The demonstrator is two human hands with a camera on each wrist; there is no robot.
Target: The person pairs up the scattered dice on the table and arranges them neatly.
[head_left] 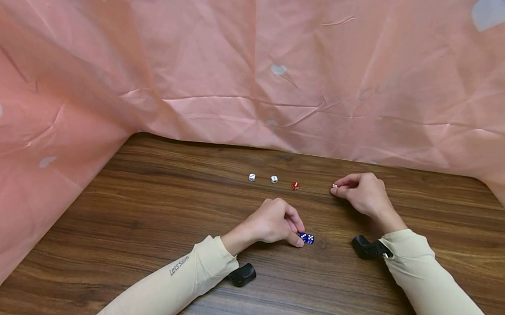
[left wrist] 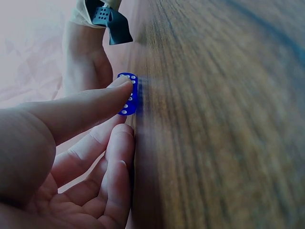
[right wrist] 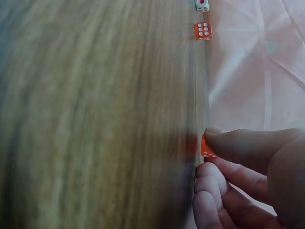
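Note:
In the head view my left hand (head_left: 271,222) is low over the wooden table, thumb and fingers pinching at two blue dice (head_left: 310,238) that sit side by side. The left wrist view has the thumb lying across the blue dice (left wrist: 127,107), covering part of their white dots. Farther right and back, my right hand (head_left: 367,193) pinches a red die (head_left: 334,186) between thumb and forefinger. Seen from the right wrist, this red die (right wrist: 206,148) is close to the tabletop, partly hidden by the thumb.
Left of the right hand, another red die (head_left: 295,185) and two white dice, one in the middle (head_left: 274,179) and one leftmost (head_left: 252,177), stand in a loose row on the table (head_left: 164,210). A pink curtain (head_left: 223,76) with pale hearts closes off the back and sides.

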